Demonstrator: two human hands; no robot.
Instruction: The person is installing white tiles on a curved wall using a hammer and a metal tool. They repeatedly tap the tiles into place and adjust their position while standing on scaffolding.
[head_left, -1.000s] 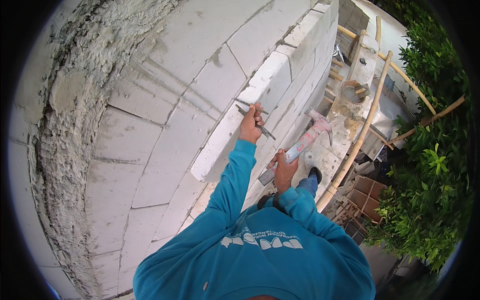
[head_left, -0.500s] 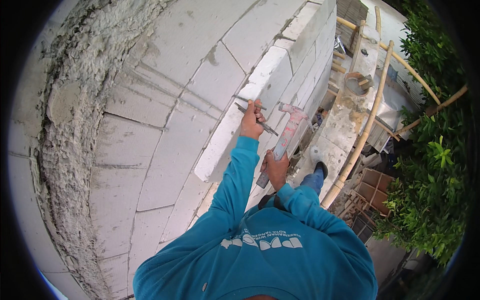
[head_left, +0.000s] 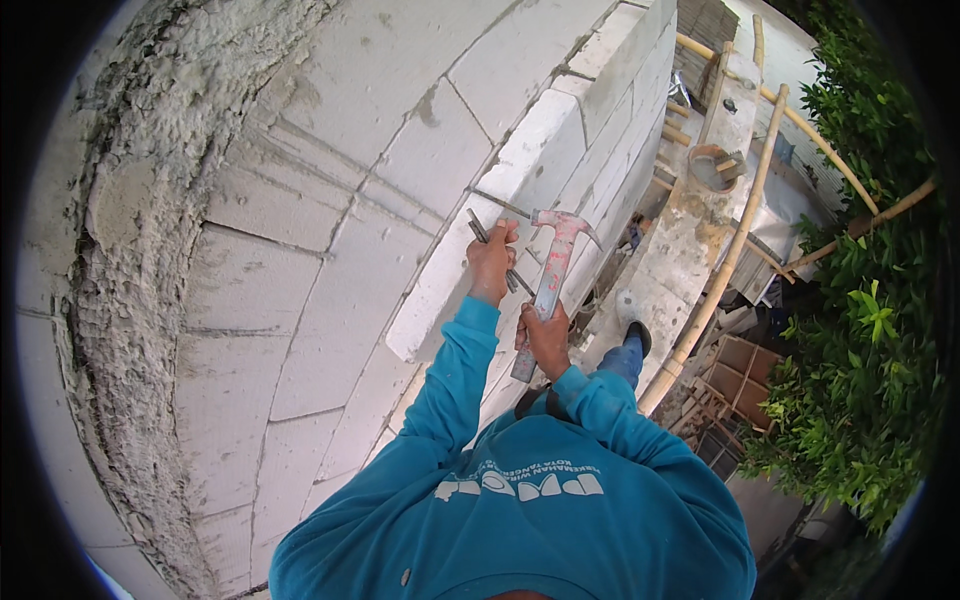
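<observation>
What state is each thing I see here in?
Left hand: closed around dark rods
Right hand: closed on hammer
Hammer: held by handle, claw pointing right
Single rod: outside both hands
Tub: open-topped, something inside
Grey wall band: rough, uneven

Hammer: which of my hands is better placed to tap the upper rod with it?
Probably your right hand: it grips the hammer, whose head shows beside the upper rod's end. Your left hand is occupied, holding other rods.
</observation>
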